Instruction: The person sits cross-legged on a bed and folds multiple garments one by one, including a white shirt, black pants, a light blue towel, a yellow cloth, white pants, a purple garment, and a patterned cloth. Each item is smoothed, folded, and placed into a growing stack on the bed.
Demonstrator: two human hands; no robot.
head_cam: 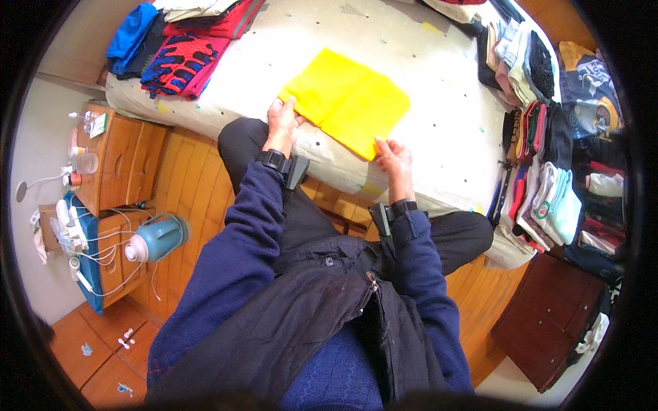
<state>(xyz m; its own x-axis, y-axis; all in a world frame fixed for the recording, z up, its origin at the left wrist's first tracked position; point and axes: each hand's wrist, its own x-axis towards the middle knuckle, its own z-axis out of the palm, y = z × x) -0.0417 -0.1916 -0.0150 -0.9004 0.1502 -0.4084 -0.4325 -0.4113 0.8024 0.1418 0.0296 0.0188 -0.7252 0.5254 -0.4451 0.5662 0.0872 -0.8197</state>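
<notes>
A bright yellow folded cloth (354,103), perhaps a garment, lies near the front edge of a bed with a pale patterned sheet (437,149). A crease runs across its middle. My left hand (284,123) pinches its near left corner between thumb and fingers. At the near right corner, my right hand (393,159) grips the edge the same way. Both wrists wear black straps with grey devices. The underside of the cloth is hidden.
Folded clothes (180,64) are stacked at the bed's far left. Rows of folded clothes (540,180) line its right side. On the left stand a wooden cabinet (121,154) and a blue thermos flask (159,239) among white cables. A dark red chest (550,313) sits at lower right.
</notes>
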